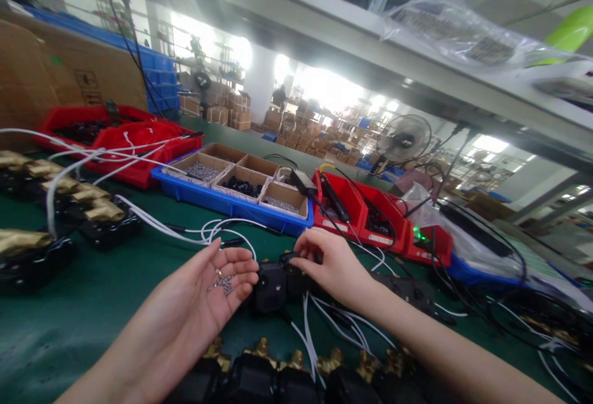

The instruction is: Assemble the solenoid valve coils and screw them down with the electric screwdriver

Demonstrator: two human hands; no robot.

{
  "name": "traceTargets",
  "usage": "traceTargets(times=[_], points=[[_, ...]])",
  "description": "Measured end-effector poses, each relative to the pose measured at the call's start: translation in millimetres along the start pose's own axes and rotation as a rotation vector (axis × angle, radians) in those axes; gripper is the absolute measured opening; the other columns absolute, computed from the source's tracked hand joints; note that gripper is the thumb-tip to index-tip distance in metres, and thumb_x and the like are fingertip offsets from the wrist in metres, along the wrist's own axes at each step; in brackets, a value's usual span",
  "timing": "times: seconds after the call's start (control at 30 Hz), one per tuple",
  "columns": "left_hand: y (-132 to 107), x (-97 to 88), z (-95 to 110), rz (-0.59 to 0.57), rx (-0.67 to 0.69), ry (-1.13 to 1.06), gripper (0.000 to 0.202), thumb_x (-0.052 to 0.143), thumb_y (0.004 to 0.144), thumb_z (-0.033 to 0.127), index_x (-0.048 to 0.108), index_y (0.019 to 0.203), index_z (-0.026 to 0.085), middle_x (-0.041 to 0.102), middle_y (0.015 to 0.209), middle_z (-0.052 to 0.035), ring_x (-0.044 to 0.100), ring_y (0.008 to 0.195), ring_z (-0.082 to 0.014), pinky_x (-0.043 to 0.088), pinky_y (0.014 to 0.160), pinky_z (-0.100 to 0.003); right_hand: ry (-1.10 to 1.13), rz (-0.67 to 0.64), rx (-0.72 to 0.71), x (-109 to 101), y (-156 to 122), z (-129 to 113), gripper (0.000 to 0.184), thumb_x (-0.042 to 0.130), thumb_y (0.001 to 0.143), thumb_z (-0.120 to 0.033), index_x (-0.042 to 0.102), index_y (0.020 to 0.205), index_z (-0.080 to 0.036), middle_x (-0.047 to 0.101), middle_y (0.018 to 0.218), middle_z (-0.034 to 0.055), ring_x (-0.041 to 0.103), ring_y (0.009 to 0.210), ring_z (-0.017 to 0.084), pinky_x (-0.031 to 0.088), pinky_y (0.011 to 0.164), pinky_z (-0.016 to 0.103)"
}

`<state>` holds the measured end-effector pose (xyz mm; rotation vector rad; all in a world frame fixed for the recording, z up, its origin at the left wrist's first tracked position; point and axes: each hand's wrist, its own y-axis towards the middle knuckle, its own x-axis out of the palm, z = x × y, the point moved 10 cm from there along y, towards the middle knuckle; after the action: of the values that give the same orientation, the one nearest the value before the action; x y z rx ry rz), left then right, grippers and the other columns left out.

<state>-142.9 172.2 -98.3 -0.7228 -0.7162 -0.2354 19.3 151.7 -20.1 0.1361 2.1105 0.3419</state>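
My left hand [210,293] is turned palm up and cupped, holding a small pile of silvery screws [225,283]. Just right of its fingertips stands a black plastic housing [270,286]. My right hand [331,262] reaches over the neighbouring black parts, thumb and forefinger pinched together at their top. Whatever sits in that pinch is too small or hidden to make out. White cables [311,330] run from beneath the housings toward me. Along the near edge lies a row of black units with brass fittings [263,348].
A blue tray [231,206] with cardboard compartments of screws and black parts stands behind my hands. Red bins [340,197] are to its right, a larger red bin [139,172] to its left. More brass-topped units [99,206] lie at left. A shelf [352,33] crosses overhead.
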Motion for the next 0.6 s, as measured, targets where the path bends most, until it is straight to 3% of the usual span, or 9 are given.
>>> traceTargets(times=[0.13, 0.23, 0.37, 0.6], points=[[-3.7, 7.2, -8.5, -0.091, -0.033, 0.007, 0.026, 0.046, 0.097, 0.019, 0.066, 0.081, 0.011, 0.068, 0.073, -0.0112, 0.066, 0.059, -0.0167, 0.059, 0.057, -0.026, -0.010, 0.200, -0.404, -24.0, -18.3, -80.1, 0.003, 0.060, 0.091, -0.015, 0.063, 0.093, -0.014, 0.062, 0.088, 0.0045, 0.057, 0.082, 0.014, 0.048, 0.074, 0.026], [-6.2, 13.3, -16.3, -0.172, -0.061, -0.022, 0.024, 0.048, 0.096, 0.017, 0.065, 0.079, 0.013, 0.067, 0.072, -0.0074, 0.065, 0.059, -0.0154, 0.058, 0.056, -0.025, -0.179, 0.074, -0.597, 2.8, -28.4, -126.8, 0.013, 0.056, 0.094, -0.018, 0.064, 0.098, -0.010, 0.065, 0.094, 0.0080, 0.054, 0.086, 0.018, 0.046, 0.077, 0.032], [-6.9, 14.2, -21.1, -0.167, -0.082, -0.089, 0.027, 0.047, 0.095, 0.011, 0.063, 0.073, 0.014, 0.065, 0.070, -0.0034, 0.062, 0.055, -0.0118, 0.057, 0.056, -0.023, -0.450, -0.065, -0.628, 41.4, -25.2, -139.1, 0.009, 0.057, 0.090, -0.016, 0.063, 0.086, -0.011, 0.063, 0.089, 0.0075, 0.048, 0.078, 0.020, 0.040, 0.069, 0.035], [-8.7, 12.4, -24.7, -0.142, -0.101, -0.083, 0.029, 0.046, 0.096, 0.011, 0.065, 0.075, 0.014, 0.065, 0.067, -0.0031, 0.063, 0.055, -0.0123, 0.054, 0.050, -0.019, -0.445, -0.079, -0.622, 48.3, -21.9, -134.5, 0.005, 0.062, 0.084, -0.017, 0.059, 0.081, -0.014, 0.061, 0.085, 0.0049, 0.046, 0.075, 0.018, 0.036, 0.067, 0.033]])
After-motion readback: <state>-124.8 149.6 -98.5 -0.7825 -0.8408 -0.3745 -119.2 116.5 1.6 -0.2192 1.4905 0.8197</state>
